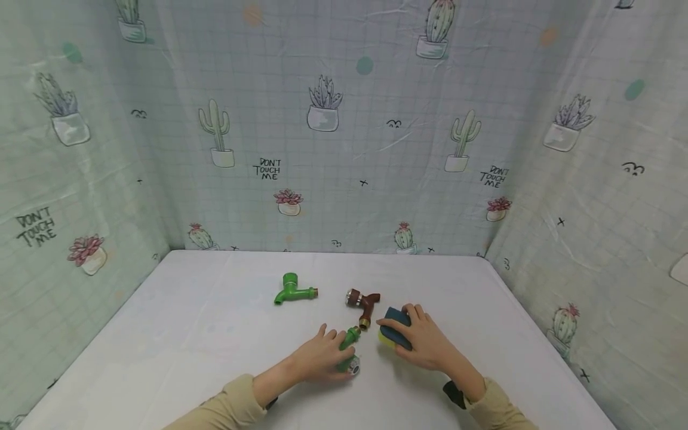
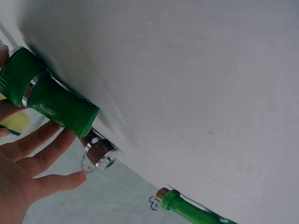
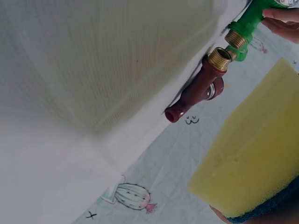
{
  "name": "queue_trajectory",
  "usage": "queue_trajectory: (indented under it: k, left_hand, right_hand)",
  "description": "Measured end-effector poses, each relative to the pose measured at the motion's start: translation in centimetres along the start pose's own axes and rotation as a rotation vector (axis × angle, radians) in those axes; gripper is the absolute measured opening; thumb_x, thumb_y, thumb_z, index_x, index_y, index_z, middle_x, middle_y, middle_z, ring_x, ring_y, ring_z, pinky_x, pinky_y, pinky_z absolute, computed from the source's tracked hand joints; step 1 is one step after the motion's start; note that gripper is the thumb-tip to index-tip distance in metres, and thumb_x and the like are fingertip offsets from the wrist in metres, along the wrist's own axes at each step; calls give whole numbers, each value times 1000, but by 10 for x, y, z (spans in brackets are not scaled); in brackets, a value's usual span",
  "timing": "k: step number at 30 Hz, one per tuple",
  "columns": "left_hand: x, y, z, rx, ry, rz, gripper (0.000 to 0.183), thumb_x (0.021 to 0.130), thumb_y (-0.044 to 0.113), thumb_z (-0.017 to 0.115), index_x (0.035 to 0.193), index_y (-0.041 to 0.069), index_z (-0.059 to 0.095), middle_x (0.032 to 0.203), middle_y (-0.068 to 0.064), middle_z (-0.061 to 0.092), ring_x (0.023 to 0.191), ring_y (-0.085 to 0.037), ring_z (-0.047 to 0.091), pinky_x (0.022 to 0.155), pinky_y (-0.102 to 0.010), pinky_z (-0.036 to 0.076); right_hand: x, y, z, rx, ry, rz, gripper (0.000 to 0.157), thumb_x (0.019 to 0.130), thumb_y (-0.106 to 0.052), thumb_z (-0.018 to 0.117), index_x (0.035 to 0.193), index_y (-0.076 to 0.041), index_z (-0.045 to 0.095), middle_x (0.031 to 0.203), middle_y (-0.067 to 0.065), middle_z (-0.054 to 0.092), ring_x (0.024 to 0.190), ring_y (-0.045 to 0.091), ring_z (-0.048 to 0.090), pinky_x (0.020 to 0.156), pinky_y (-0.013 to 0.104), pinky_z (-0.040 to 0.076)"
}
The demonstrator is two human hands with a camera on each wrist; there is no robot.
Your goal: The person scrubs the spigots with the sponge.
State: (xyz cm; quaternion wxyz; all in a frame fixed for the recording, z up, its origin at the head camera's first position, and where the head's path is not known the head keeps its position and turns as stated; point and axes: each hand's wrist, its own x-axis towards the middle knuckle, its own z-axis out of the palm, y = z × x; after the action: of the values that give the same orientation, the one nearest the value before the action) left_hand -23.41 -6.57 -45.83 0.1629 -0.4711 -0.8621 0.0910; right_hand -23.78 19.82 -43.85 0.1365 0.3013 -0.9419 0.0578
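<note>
The left hand [image 1: 321, 356] covers the middle of the near green tap [image 1: 350, 338], so only its brass-threaded end and its knob with a pale round cap show from the head; the left wrist view cuts that tap off at its left border, the right wrist view at the top corner. Whether the threads touch the brown tap [image 1: 368, 307] just beyond is hard to tell. The right hand [image 1: 427, 342] hides part of the sponge [image 1: 396, 328], and whether its underside meets the worktop [image 1: 215, 334] is unclear. The worktop's near edge runs out of frame. The sponge is a block of porous yellow foam with a dark blue scouring layer on top; the taps look like glossy plastic with brass threads, the brown one having a silver ring at its ridged knob. The brown tap lies right of the middle of the worktop, and the far green tap [image 1: 292, 292] lies further left, towards the far edge. Both forearms, in beige sleeves [image 1: 233, 401], reach in from the near side. The left hand grips its tap, some fingers spread; the right clasps the sponge between thumb and fingers, the hands apart.
</note>
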Motion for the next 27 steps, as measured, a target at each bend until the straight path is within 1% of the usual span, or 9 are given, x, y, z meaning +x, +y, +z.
queue_trajectory:
  k: [4,9,18,22,25,27]
  left_hand:
    - [1,1,0,-14,-14,-9,43,83,57,49,110,24,53,103,-4,53,88,-18,57,85,-49,48]
    - [1,3,1,-31,-47,-24,43,82,55,50,113,25,54,105,-5,53,84,-18,58,85,-49,48]
    - [2,3,-3,-28,-63,-28,44,81,55,51,113,24,55,104,-5,54,84,-18,58,84,-48,49]
    - [2,4,-3,-26,-71,-38,45,81,56,52,113,25,54,104,-5,53,85,-18,58,84,-47,49]
    - [2,3,-4,-56,-78,-59,45,80,55,52,114,25,54,105,-6,53,86,-19,58,85,-48,48]
    - [1,2,-5,-86,-65,-71,45,80,53,54,115,24,54,106,-7,53,88,-20,58,85,-48,48]
  right_hand:
    - [-1,-1,2,17,1,10,51,80,-33,56,128,-41,41,116,13,41,97,24,40,74,40,41]
    - [0,-4,3,28,7,17,50,79,-33,57,127,-40,43,115,12,41,97,23,40,74,40,41]
    - [-2,-4,5,42,8,35,50,79,-33,57,127,-41,43,116,12,42,97,24,40,75,41,41]
    - [-2,-2,7,43,24,43,51,78,-34,58,127,-38,44,115,12,42,96,23,40,73,39,41]
    - [-2,-1,8,53,37,52,50,79,-37,59,126,-39,44,115,10,41,95,22,40,71,38,43]
    - [-3,-1,8,62,42,57,49,80,-40,60,126,-41,44,114,8,41,95,20,40,70,36,44]
